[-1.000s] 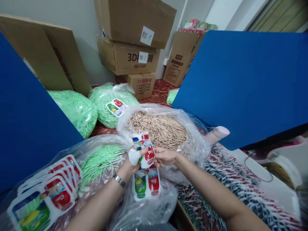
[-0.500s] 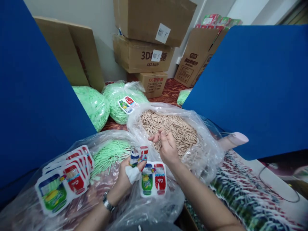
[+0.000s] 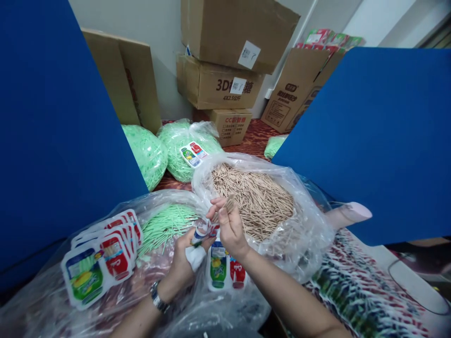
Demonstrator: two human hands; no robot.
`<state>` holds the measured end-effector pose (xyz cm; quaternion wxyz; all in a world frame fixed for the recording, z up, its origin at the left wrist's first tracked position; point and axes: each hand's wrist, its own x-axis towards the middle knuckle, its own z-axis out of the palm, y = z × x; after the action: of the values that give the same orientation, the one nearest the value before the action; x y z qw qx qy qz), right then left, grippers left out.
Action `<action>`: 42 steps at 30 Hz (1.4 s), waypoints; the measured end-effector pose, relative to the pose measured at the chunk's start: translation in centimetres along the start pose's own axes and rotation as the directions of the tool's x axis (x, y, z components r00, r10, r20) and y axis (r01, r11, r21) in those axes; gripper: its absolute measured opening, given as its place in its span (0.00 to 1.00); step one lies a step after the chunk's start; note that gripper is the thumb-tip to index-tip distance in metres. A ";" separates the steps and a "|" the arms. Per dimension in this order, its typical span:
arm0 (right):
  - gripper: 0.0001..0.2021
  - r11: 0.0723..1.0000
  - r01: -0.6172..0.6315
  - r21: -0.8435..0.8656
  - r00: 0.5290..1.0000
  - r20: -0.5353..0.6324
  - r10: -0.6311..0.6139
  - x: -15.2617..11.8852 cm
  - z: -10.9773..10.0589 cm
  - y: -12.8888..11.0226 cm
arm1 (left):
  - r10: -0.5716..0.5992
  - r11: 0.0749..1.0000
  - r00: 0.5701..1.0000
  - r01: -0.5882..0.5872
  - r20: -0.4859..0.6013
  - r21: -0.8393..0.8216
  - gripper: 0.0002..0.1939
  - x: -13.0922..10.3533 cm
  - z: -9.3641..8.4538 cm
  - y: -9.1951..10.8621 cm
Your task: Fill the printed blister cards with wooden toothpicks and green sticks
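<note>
One small bundle of thin tan sticks (image 3: 229,203): pinched between thumb and fingers of the right hand (image 3: 232,230), long axis slanting from upper right to lower left, toward the left hand

One curled packet, glossy, printed blue, white and red (image 3: 200,232): clasped between thumb and fingers of the left hand (image 3: 185,256), just left of and below the bundle; whether sticks and packet touch is hard to make out

One heap of loose tan sticks (image 3: 266,199) in a clear plastic bag (image 3: 317,244): beyond both hands, right hand nearer

One spread of pale green sticks (image 3: 165,227): beyond the left hand, which is nearer
</note>
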<state>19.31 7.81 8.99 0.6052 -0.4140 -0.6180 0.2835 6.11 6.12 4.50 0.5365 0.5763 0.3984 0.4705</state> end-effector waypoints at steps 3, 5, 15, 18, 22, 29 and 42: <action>0.17 0.997 -0.016 -0.078 0.997 0.077 0.022 -0.8 -0.9 0.2 | 0.035 0.994 0.999 -0.035 0.005 0.102 0.07 0.2 -1.0 0.3; 0.22 0.996 -0.002 -0.085 0.998 0.061 0.007 -0.7 -1.6 0.1 | 0.064 0.983 0.997 -0.069 0.032 0.171 0.07 0.2 -1.6 0.4; 0.24 0.714 0.407 -0.569 0.853 0.517 -0.074 -0.6 -0.8 -0.4 | 0.183 0.852 0.976 -0.216 0.115 0.478 0.04 -2.1 -2.7 -0.4; 0.24 0.734 0.422 -0.532 0.824 0.563 -0.065 -2.1 0.0 1.1 | -0.005 0.917 0.997 -0.027 0.079 0.397 0.05 -3.5 -3.3 -1.1; 0.23 0.796 0.445 -0.410 0.761 0.641 -0.096 -2.8 0.7 1.8 | -0.224 0.967 0.957 0.193 0.187 0.168 0.10 -4.8 -4.9 -1.7; 0.14 0.944 0.269 -0.193 0.589 0.808 -0.003 -1.6 1.6 1.1 | -0.270 0.931 0.956 0.230 0.112 0.282 0.13 -6.1 -7.3 -2.3; 0.15 0.473 0.204 -0.857 0.689 0.469 0.552 2.3 9.3 11.2 | -0.284 0.950 0.928 0.238 0.241 0.203 0.17 -8.0 -6.5 -0.5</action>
<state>12.21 16.69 -0.33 -0.0062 -0.5850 -0.7999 0.1340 -2.09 0.04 2.97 0.5920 0.6199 0.4344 0.2767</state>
